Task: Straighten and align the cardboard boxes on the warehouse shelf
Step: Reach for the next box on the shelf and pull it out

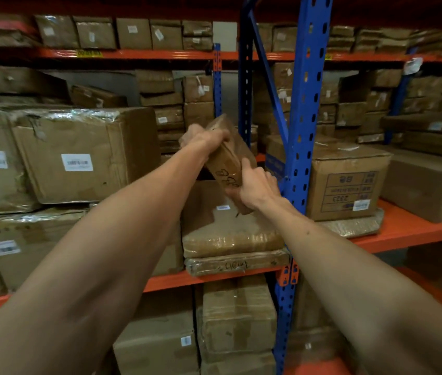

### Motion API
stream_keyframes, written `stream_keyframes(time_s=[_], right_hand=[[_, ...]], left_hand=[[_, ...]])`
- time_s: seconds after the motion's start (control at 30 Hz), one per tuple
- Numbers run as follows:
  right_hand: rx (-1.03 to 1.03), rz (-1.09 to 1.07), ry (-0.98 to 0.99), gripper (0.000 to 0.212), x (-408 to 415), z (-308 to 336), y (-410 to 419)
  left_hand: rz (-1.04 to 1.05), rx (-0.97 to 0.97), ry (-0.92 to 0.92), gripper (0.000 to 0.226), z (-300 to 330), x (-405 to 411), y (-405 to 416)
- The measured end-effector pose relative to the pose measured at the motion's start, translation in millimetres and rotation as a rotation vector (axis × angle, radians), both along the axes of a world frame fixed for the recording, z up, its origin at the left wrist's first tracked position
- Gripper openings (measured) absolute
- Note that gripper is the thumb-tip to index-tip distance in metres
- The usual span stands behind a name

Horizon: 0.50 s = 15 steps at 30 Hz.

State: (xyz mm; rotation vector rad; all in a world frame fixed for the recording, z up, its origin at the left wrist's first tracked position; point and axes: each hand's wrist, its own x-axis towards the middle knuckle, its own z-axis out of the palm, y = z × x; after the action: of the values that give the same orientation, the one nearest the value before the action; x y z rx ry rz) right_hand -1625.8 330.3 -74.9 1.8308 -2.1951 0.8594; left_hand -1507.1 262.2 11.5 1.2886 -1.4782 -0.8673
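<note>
You've got the narrow box point(228, 161) tilted just left of the blue upright point(306, 125), long axis leaning up-left, left hand point(203, 138) fingers clamped on its top end, right hand point(255, 185) fingers wrapped round its bottom, above the flat parcel point(230, 234).

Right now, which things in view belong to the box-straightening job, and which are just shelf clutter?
In play:
tilted small box
left hand gripping its top
right hand at its lower end
flat wrapped boxes beneath

Just there:
large labelled box
printed box
blue upright
</note>
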Motion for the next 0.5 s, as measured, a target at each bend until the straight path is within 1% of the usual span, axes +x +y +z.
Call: stream_keyframes(time_s=[0.03, 0.1, 0.17, 0.27, 0.37, 0.43, 0.5], right_hand=[[-0.035, 0.000, -0.037, 0.076, 6.1, 2.8, -0.5], [-0.119, -0.011, -0.144, 0.076, 11.5, 3.5, -1.8], [-0.206, -0.031, -0.260, 0.078, 13.1, -0.9, -5.3], [-0.311, -0.015, -0.475, 0.077, 15.1, -10.5, -11.8], [-0.350, 0.049, -0.667, 0.070, 12.6, -19.2, -12.3], [-0.342, 0.068, -0.771, 0.066, 10.6, -26.2, -10.8], [-0.321, 0.075, -0.914, 0.062, 9.6, -37.5, -13.0]], left_hand=[[-0.011, -0.024, -0.038, 0.076, 7.2, -2.2, -0.5], [-0.005, -0.088, -0.114, 0.096, 15.5, -7.9, -2.1], [0.012, -0.158, -0.197, 0.105, 20.8, -14.9, 3.4], [-0.005, -0.260, -0.322, 0.109, 25.2, -26.4, 15.4], [-0.089, -0.269, -0.378, 0.119, 25.5, -36.7, 19.3], [-0.119, -0.237, -0.419, 0.117, 21.9, -40.3, 17.8], [-0.163, -0.194, -0.427, 0.106, 17.5, -40.7, 20.4]])
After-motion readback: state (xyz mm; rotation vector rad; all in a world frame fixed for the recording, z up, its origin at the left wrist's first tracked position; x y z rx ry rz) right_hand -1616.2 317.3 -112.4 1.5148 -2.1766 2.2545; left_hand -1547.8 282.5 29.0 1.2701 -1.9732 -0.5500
